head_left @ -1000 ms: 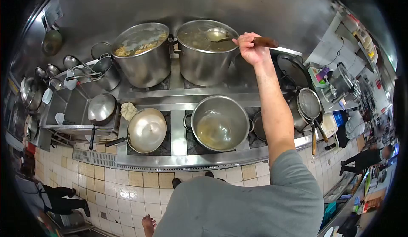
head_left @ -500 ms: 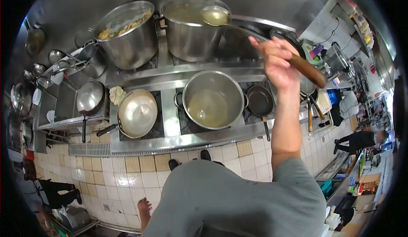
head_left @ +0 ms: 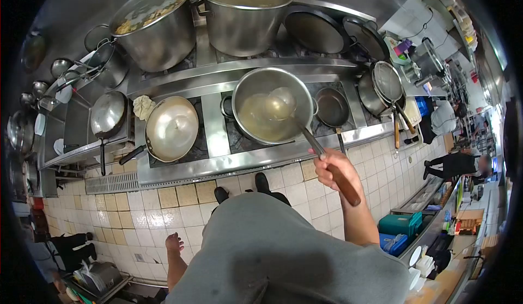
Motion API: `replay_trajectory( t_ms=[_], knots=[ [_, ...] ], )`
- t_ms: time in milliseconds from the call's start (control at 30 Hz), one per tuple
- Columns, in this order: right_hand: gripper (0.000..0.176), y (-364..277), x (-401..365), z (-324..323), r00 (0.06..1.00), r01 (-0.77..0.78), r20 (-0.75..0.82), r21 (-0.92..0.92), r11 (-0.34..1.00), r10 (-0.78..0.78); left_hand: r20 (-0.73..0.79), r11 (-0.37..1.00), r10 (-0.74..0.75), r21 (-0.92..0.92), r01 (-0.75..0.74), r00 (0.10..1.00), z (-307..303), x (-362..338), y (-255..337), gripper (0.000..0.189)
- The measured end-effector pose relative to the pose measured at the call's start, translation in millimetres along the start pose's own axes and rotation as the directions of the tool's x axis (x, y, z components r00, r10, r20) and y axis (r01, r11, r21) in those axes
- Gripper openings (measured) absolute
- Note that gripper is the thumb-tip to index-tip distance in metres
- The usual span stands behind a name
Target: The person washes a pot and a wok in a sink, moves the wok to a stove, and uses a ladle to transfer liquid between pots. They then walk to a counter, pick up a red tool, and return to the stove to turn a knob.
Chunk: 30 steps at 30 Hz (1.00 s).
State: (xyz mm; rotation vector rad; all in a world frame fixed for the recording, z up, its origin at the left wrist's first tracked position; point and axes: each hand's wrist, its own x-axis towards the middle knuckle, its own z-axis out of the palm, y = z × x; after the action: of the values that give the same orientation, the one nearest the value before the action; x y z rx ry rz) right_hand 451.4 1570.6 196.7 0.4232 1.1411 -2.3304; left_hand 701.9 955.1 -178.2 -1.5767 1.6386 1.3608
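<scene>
My right hand [head_left: 335, 172] is closed around the wooden handle of a ladle [head_left: 310, 139]. Its bowl dips inside a wide steel pot [head_left: 239, 116] on the front of the stove, at or just over the cloudy, yellowish liquid [head_left: 253, 120]. Low at my side, my left hand [head_left: 174, 243] hangs with its fingers loosely apart and nothing in it. Behind the pot stands a tall stockpot [head_left: 242, 29] with pale liquid; another stockpot [head_left: 155, 40], to its left, has yellowish pieces floating in it.
A steel wok [head_left: 173, 127] and crumpled cloth [head_left: 144, 108] lie left of the pot. To its right are a small frying pan [head_left: 332, 108] and a saucepan with a strainer [head_left: 385, 80]. Dark pans [head_left: 316, 30] lean behind. Other people [head_left: 460, 165] stand at the far right and lower left.
My right hand has brought the ladle from above the back right stockpot down and toward me into the front pot. The view has tilted down slightly. My left hand still hangs free.
</scene>
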Motion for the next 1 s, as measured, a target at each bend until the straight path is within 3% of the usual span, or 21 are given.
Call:
replay_trajectory(
  t_ms=[33, 100, 200, 367, 500, 600, 667, 767, 900, 933, 1000],
  knots=[
    [0.045, -3, -9, 6, 1.0, -0.001, 0.0, 0.001, 1.0, 0.001, -0.001, 1.0, -0.001, 0.001, 0.001, 1.0, -1, 2, 4, 0.032],
    [0.048, -10, -27, 8, 0.988, 0.071, -0.095, -0.406, 0.911, -0.119, 0.0, 0.993, 0.119, -0.011, -0.119, 0.993, -3, 10, 9, 0.032],
    [0.063, -46, -70, 29, 0.925, 0.178, -0.124, -0.694, 0.698, -0.36, -0.005, 0.991, 0.133, -0.018, -0.133, 0.991, -3, 9, 15, 0.032],
    [0.068, -109, -93, 60, 0.813, 0.415, 0.066, -0.763, 0.496, -0.579, -0.026, 0.992, 0.094, -0.078, -0.095, 0.995, 8, 1, 2, 0.031],
    [0.062, -151, -39, 81, 0.694, 0.557, 0.147, -0.73, 0.396, -0.704, -0.068, 0.991, 0.048, -0.125, -0.056, 0.997, 24, -15, -30, 0.028],
    [0.049, -194, 44, 77, 0.732, 0.46, 0.159, -0.833, 0.308, -0.663, -0.009, 0.984, 0.03, -0.174, -0.031, 1.0, 34, -23, -55, 0.027],
    [0.039, -219, 104, 82, 0.766, 0.395, 0.191, -0.893, 0.215, -0.614, -0.018, 0.995, 0.074, 0.071, -0.073, 0.997, 42, -42, -67, 0.025],
    [0.025, -246, 188, 92, 0.765, 0.273, 0.211, -0.962, 0.01, -0.608, -0.049, 0.998, 0.036, -0.058, -0.038, 0.998, 56, -70, -82, 0.025],
    [0.018, -275, 284, 83, 0.753, 0.2, 0.185, -0.979, -0.049, -0.632, -0.066, 0.994, 0.063, -0.084, -0.069, 0.996, 60, -52, -130, 0.025],
    [0.018, -279, 297, 83, 0.75, 0.168, 0.169, -0.984, -0.064, -0.639, -0.069, 0.994, 0.111, -0.008, -0.112, 0.991, 60, -40, -149, 0.025],
    [0.018, -288, 319, 80, 0.763, 0.142, 0.134, -0.989, -0.038, -0.633, -0.043, 0.895, 0.301, 0.358, -0.267, 0.953, 58, -15, -185, 0.024]
  ],
)
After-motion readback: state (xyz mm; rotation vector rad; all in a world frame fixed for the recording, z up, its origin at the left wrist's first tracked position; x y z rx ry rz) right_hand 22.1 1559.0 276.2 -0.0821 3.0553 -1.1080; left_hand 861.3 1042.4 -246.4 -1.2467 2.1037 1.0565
